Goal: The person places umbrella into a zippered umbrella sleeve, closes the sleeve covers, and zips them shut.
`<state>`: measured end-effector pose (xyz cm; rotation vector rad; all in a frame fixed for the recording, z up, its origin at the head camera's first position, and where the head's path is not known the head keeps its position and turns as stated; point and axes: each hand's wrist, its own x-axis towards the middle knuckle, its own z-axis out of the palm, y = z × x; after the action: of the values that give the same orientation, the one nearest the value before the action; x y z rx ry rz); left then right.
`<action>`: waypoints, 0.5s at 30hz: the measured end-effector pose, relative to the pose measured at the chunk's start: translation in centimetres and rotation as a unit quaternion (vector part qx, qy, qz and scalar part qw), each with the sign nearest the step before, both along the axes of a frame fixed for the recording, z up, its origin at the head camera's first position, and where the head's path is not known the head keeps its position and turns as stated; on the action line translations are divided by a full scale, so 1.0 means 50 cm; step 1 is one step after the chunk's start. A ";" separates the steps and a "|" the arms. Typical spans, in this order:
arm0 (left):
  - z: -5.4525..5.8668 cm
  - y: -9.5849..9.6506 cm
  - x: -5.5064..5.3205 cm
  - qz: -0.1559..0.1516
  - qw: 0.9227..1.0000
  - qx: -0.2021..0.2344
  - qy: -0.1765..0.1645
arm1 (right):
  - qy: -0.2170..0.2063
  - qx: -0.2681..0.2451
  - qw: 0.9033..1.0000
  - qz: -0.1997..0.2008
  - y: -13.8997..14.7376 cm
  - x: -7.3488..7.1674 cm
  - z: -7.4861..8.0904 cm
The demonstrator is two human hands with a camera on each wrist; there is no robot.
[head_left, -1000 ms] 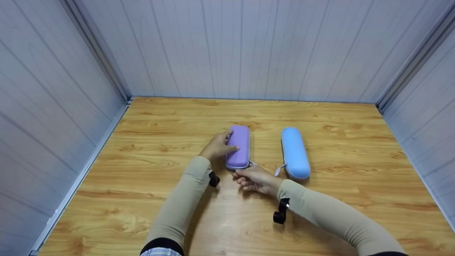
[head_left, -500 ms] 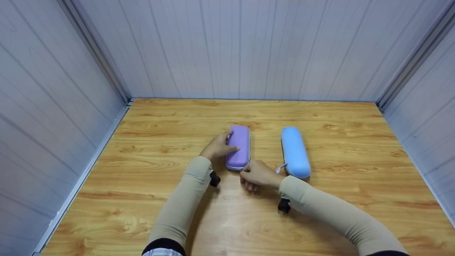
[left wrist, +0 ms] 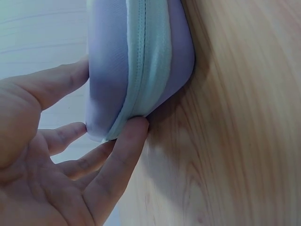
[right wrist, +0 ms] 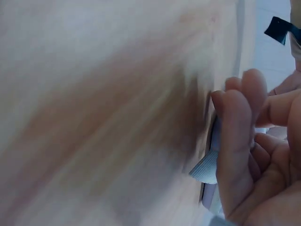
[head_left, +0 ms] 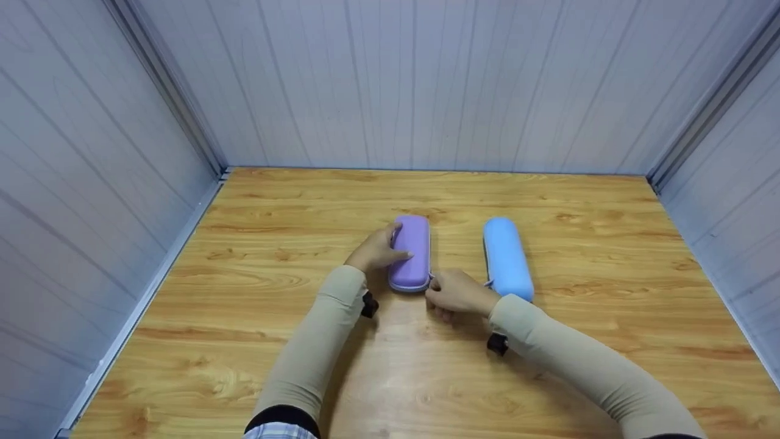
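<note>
A purple zippered glasses case (head_left: 417,244) lies on the wooden table, its pale zip band running round the side. My left hand (head_left: 373,251) grips it from the left, thumb on the lid and fingers against the far side; the left wrist view shows the fingertips (left wrist: 134,129) touching the zip band. Beside the near right corner, my right hand (head_left: 458,292) pinches the zip's pull strap (head_left: 432,276), mostly hidden by the fingers. To the right lies a blue case (head_left: 507,256) of like shape, with a small strap at its left side, partly behind the right wrist.
The wood-grain table (head_left: 280,244) is walled in by a pale panel (head_left: 390,85) at the back and further panels left and right. A black wrist camera (head_left: 497,344) hangs under the right sleeve, another under the left.
My right hand has moved right from the purple case's near end to beside its near right corner, its fingers turning more downward. The left hand and both cases stay in place.
</note>
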<state>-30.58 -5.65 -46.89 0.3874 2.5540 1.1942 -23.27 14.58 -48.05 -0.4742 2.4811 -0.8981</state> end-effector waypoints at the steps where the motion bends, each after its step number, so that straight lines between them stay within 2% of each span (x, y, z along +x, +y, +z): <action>1: 0.000 0.000 0.000 0.000 1.000 -0.002 0.000 | -0.005 0.002 1.000 0.000 0.002 -0.001 0.002; 5: -0.003 -0.001 0.000 0.006 1.000 -0.002 -0.006 | -0.007 0.018 1.000 0.013 0.003 -0.005 0.009; 11: -0.002 0.000 0.000 0.003 1.000 -0.001 -0.004 | 0.051 0.079 0.995 0.038 0.004 -0.014 0.019; 15: 0.001 0.000 0.001 0.004 1.000 -0.002 -0.007 | 0.070 0.089 0.993 0.043 0.009 -0.020 0.023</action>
<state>-30.51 -5.66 -46.86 0.3665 2.5484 1.1908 -24.28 15.04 -46.89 -0.5952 2.6160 -0.6216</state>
